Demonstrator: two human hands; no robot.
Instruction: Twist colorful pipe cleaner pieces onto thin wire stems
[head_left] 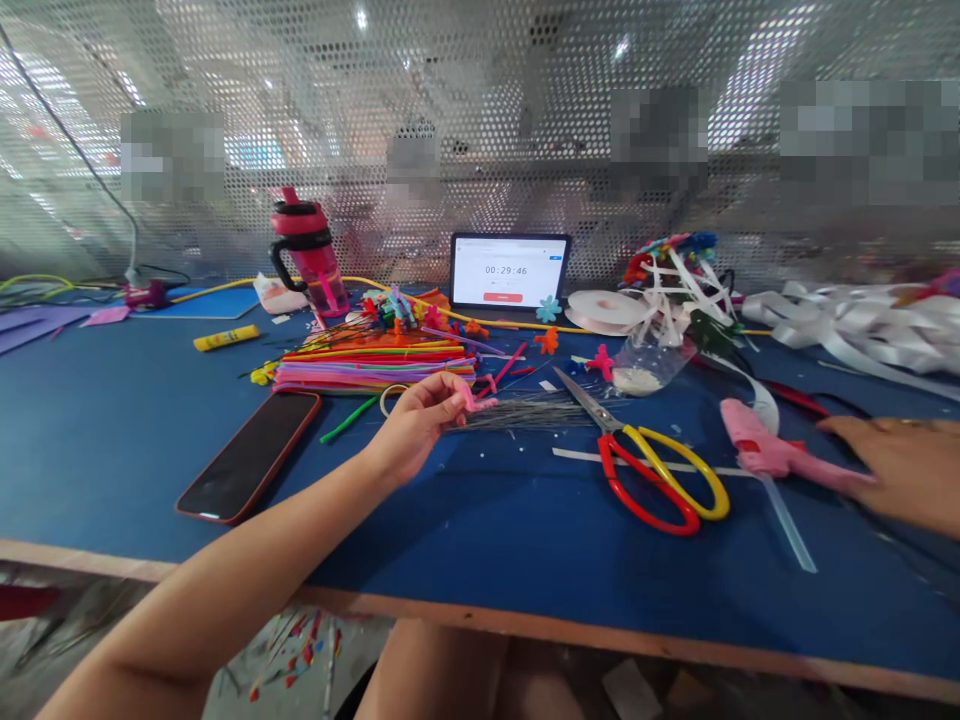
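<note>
My left hand (429, 415) is closed in a pinch above the middle of the table. Between thumb and fingers it holds a short bent pink pipe cleaner (474, 399). At the right edge, my right hand (904, 470) reaches over the handle end of a pink glue gun (757, 445), its fingers spread and slightly blurred. A clear glue stick (791, 530) projects from the gun. Scissors (652, 465) with one red and one yellow handle lie half-open between my hands. Just beyond my left hand are thin grey wires (525, 412) and a pile of coloured pipe cleaners (360, 370).
A phone (251, 455) lies left of my left hand, near a green pipe cleaner (349, 420). Farther back stand a pink bottle (315, 255) and a tablet (510, 270) showing a timer. A ribbon roll (607, 310), small pipe-cleaner flowers (547, 341) and white ribbon (847, 325) lie toward the right.
</note>
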